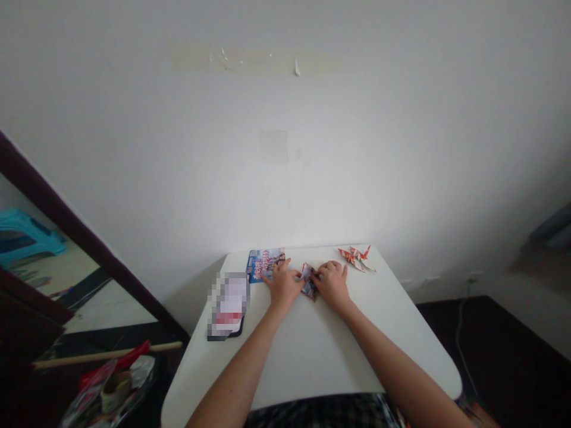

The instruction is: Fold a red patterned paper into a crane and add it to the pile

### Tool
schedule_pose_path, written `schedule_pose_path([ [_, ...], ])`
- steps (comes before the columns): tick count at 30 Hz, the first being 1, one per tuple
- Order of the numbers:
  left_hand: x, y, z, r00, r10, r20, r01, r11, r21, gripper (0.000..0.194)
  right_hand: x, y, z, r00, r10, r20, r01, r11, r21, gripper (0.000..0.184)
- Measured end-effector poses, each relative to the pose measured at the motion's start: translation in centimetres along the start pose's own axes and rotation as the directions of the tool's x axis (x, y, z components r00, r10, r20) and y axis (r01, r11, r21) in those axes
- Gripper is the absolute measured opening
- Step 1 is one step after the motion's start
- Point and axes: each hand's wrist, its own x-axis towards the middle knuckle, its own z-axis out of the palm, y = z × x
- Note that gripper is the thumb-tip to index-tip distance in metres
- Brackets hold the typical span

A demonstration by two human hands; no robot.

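Note:
A small printed sheet, the folded paper (308,282), lies on the white table (312,345) between both hands. My left hand (282,284) presses on its left edge with fingers curled. My right hand (332,282) pinches its right edge, fingers bent down on the paper. Much of the paper is covered by my fingers.
A blue printed booklet (263,263) lies at the table's far left by the wall. A finished folded paper crane (357,258) sits at the far right corner. A blurred phone-like object (229,306) rests on the left edge. A mirror, a wooden stick and bags stand on the floor left.

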Motion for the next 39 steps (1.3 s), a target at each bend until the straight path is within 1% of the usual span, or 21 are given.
schedule_pose_path([
  [5,-0.4,0.8,0.1,1.000,-0.016,-0.007,0.016,0.999,0.037,0.016,0.1,-0.5,0.1,0.999,0.052,-0.007,-0.052,0.998,-0.020,0.026],
  [8,-0.5,0.8,0.2,1.000,-0.002,-0.010,0.002,1.000,0.028,0.018,0.1,-0.5,0.6,0.998,0.050,-0.039,-0.051,0.998,-0.024,0.025],
  [12,-0.5,0.5,0.3,1.000,0.022,-0.015,-0.022,1.000,-0.004,0.015,0.1,-0.2,1.2,0.996,0.045,-0.081,-0.045,0.999,0.009,0.023],
  [21,-0.4,0.8,0.3,1.000,0.022,-0.006,-0.022,1.000,-0.006,0.010,0.0,-0.2,0.9,0.997,0.059,-0.045,-0.058,0.998,0.011,0.021],
  [28,-0.4,0.9,-0.1,0.999,0.000,0.038,0.000,1.000,0.002,0.018,0.1,-0.5,0.3,0.997,0.077,0.018,-0.077,0.997,0.023,0.019],
  [33,-0.6,1.1,0.3,1.000,-0.010,0.016,0.010,1.000,0.020,0.022,-0.2,-1.1,-0.1,0.996,0.094,0.009,-0.094,0.995,-0.019,0.023],
  [35,-0.7,1.3,0.5,1.000,-0.003,-0.005,0.003,1.000,0.027,0.023,-0.3,-1.4,-0.1,0.996,0.086,-0.011,-0.087,0.995,-0.052,0.024],
  [39,-0.7,1.4,0.3,1.000,-0.009,0.001,0.009,1.000,0.026,0.020,-0.6,-1.4,-0.2,0.998,0.058,-0.040,-0.062,0.992,-0.109,0.024],
])
